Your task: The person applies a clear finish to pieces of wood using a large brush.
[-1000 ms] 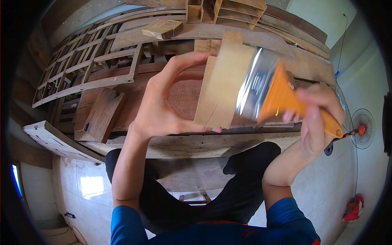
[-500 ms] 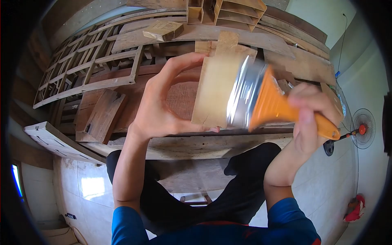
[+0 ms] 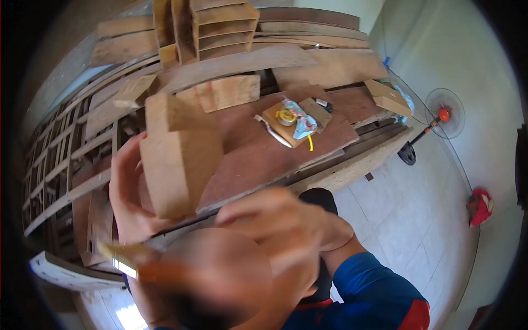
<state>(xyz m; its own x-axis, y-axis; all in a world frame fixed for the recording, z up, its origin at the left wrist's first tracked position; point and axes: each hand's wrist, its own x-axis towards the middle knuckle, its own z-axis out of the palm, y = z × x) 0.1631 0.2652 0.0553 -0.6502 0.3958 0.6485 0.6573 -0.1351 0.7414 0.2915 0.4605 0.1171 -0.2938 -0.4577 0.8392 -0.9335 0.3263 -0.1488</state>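
My left hand point(image 3: 127, 187) is closed round a light-brown wooden piece point(image 3: 184, 159), box-shaped with a narrower part on top, held upright above the workbench. The fingers go behind its far side and the thumb lies along the bottom. My right hand point(image 3: 275, 231) is raised close to the camera, blurred, and curled. At lower left, a wide paintbrush point(image 3: 148, 270) with an orange handle and metal band points left, apart from the wooden piece. A blurred patch hides where the handle meets my right hand.
On the reddish board point(image 3: 242, 170) lie a yellow tape measure point(image 3: 286, 116), a patterned cloth point(image 3: 304, 126) and a white-handled tool point(image 3: 275, 135). A small shelf unit point(image 3: 225, 30) stands behind. Slatted frames point(image 3: 60, 159) are at left; a fan point(image 3: 444, 114) stands at right.
The paintbrush has left the wooden piece's face and swung to the lower left with my right hand. The wooden piece has turned and moved left. The camera view has shifted to the right.
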